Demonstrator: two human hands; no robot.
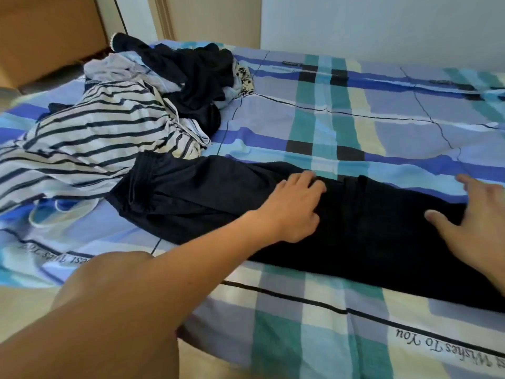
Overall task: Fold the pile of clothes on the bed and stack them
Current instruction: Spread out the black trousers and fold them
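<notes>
Left grip (296, 206), right grip (475, 228), atop black trousers (191, 195)

Left arm (164, 269): was stretched far forward, bare.
Left hand (295, 207): palm down, fingers flat.
Right hand (476, 225): palm down, fingers splayed wide.

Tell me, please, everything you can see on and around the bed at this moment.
trousers: one, black, flat across the bed's near side.
striped garment: one, white with dark stripes, crumpled at left.
pile of clothes: one, dark and pale, far left.
bedsheet: one, blue-teal-cream checks, covering the bed.
wooden furniture: one, brown, beyond the far-left corner.
hands: two, bare; left hand pressing the trousers' middle, right hand open on their right part.
</notes>
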